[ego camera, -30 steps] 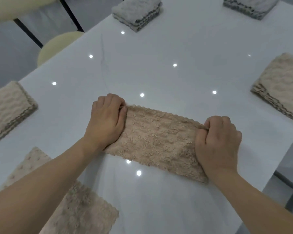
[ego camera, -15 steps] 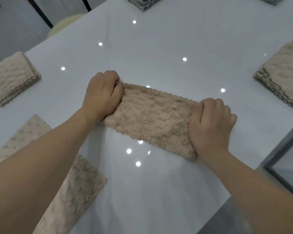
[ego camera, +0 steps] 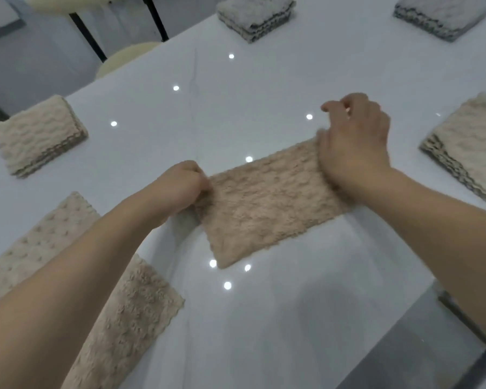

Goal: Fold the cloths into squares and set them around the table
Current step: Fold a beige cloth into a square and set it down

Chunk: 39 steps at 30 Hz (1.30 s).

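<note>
We see both bare forearms reaching in from the near edge, converging on a beige, fluffy cloth folded into a long strip point(ego camera: 264, 203) that lies on the glossy white counter point(ego camera: 264, 88). The left hand point(ego camera: 180, 183) sits knuckles-up at the strip's left end, its fingers curled down and pinching that short edge against the surface. The right hand point(ego camera: 354, 141) is at the far right end, raised a little above the counter, fingers curled round the cloth's end so the fabric lifts there (this hand is blurred, so the exact pinch is hard to read). The strip runs diagonally between the two hands, its near corner lying flat beside a cluster of bright light reflections.

Around the counter sit cloths already folded into squares: a cream folded square point(ego camera: 37, 136) at the left edge, a second cream folded square point(ego camera: 466, 147) at the right edge, a grey folded square point(ego camera: 257, 15) at the far side, and another grey folded square point(ego camera: 443, 14) at the far right corner. An unfolded beige cloth point(ego camera: 118, 313) lies flat at the near left, partly under the left forearm. Beyond the counter's far left edge we make out a pale yellow round stool seat point(ego camera: 127, 58).

No brand, label or writing is legible on anything.
</note>
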Motion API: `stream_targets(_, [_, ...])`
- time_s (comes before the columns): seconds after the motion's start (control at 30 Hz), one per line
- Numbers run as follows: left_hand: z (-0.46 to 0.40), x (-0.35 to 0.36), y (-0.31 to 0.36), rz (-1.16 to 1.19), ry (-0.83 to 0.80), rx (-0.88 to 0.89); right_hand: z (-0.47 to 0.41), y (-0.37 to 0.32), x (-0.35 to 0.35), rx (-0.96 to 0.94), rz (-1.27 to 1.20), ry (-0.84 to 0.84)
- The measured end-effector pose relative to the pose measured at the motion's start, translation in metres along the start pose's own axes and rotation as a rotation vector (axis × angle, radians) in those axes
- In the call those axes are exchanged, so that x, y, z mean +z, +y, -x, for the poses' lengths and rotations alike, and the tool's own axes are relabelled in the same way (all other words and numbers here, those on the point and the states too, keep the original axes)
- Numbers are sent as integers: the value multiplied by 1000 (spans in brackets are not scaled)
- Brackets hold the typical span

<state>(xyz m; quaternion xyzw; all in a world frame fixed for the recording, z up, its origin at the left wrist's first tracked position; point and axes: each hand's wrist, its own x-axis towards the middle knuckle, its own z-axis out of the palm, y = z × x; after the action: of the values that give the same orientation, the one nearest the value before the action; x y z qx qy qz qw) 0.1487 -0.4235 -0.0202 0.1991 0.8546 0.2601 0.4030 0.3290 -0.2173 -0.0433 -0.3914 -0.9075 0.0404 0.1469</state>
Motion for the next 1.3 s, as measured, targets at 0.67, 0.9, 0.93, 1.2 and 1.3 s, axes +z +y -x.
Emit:
stream_targets(0.67, [1, 71, -28, -585, 525, 395, 56, 16, 18, -67, 26, -374])
stream_targets(0.9, [2, 68, -29, -607, 469, 404, 55, 21, 19, -61, -13, -339])
stream_targets(0.93, [5, 69, -26, -616, 463, 400, 56, 22, 20, -63, -9, -334])
stream_targets(1.2, [39, 122, -18, -773, 256, 584, 55, 22, 22, -76, -22, -329])
stream_targets(1.3, [41, 99, -39, -803, 206, 589, 55, 22, 20, -76, -36, -336])
